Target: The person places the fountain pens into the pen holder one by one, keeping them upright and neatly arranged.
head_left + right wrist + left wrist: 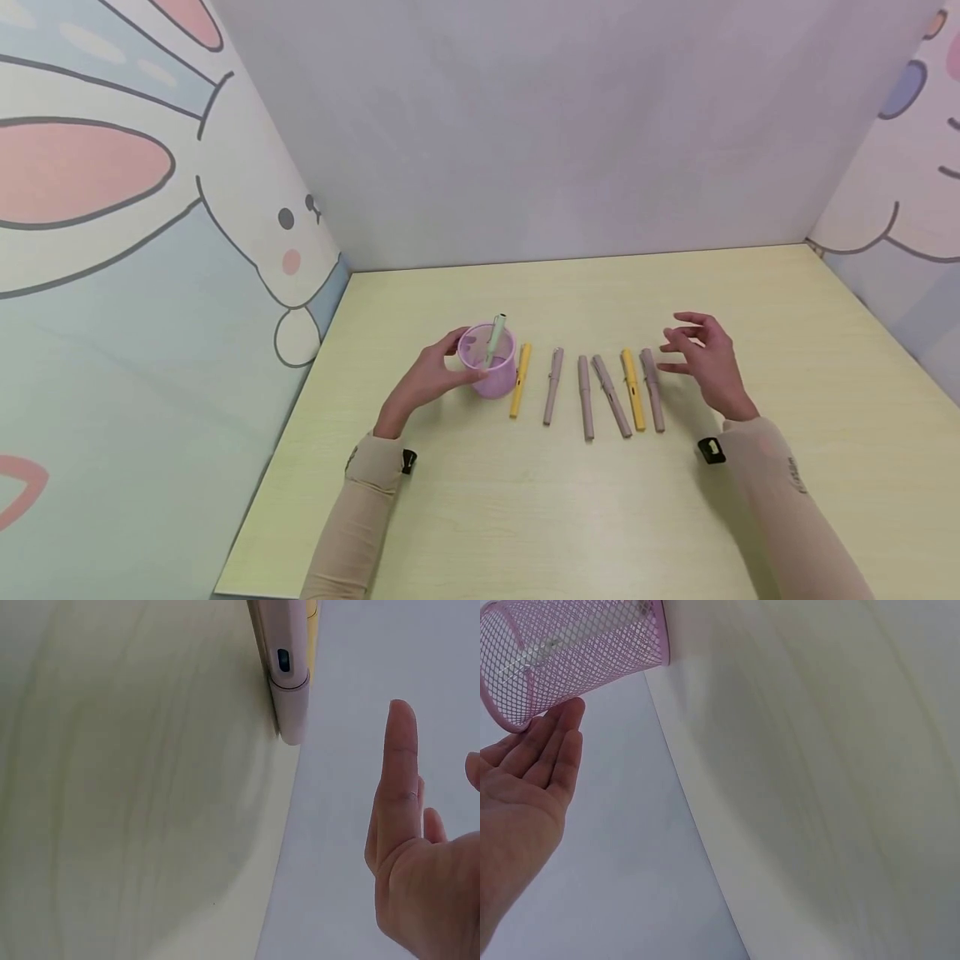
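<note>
A pink mesh cup [497, 383] stands on the table with a pale green pen [495, 336] leaning in it. Around the cup's rim curl the thumb and fingers of my left hand [431, 377]; the left wrist view shows fingers [562, 742] against the mesh cup [592, 645]. My right hand [708, 362] hovers empty, fingers loosely bent, just right of the rightmost mauve pen [652, 390]. That pen [289, 667] is also in the right wrist view, apart from my right hand [420, 847].
Right of the cup lie a yellow pen [521, 380], a mauve pen [553, 387], two more mauve pens [586, 398] and another yellow pen [633, 390], roughly side by side. A grey wall [570, 133] rises behind the table [525, 517]; rabbit-patterned panels flank it.
</note>
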Tool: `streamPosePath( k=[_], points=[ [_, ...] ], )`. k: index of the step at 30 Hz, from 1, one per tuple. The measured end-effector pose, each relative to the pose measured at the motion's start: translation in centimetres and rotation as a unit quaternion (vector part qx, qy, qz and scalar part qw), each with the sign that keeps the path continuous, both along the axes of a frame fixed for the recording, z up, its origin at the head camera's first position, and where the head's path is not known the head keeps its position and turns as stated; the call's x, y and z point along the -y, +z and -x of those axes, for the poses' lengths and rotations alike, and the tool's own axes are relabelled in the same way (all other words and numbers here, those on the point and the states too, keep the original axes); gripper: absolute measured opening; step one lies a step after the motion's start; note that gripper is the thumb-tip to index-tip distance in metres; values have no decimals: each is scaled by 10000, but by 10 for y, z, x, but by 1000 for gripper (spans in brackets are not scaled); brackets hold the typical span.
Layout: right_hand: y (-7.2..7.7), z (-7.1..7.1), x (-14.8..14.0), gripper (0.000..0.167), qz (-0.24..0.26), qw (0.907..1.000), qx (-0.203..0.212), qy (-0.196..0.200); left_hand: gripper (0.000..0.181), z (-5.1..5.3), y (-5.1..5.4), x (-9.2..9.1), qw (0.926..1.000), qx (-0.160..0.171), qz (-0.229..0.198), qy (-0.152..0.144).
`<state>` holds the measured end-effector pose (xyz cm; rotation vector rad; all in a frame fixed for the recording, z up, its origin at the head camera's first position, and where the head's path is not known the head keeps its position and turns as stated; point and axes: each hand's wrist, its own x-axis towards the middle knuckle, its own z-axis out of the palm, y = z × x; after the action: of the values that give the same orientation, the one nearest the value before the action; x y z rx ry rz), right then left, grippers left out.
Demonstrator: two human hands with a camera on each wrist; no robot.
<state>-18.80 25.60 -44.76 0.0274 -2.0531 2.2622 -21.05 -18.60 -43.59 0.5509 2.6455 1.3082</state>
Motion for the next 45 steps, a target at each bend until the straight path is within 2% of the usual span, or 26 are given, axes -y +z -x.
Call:
streamPosePath(
  k=[10,15,20,31,45],
  points=[
    [-2,-1,-5,25,-968,9940,473,196,84,0,1,-1,10000,71,61,35],
    [-4,1,-6,44,-1214,9902,651,248,84,0,1,0,10000,67,57,31],
    [-6,3,-5,62,-1319,9873,810,356,84,0,1,0,10000,73,49,34],
    [-7,4,-4,65,-1601,9790,1141,543,84,-3,4,-1,9998,172,19,43],
    [-7,7,-5,68,-1872,9668,1555,782,82,-2,4,-1,9999,126,-57,-36]
  ],
)
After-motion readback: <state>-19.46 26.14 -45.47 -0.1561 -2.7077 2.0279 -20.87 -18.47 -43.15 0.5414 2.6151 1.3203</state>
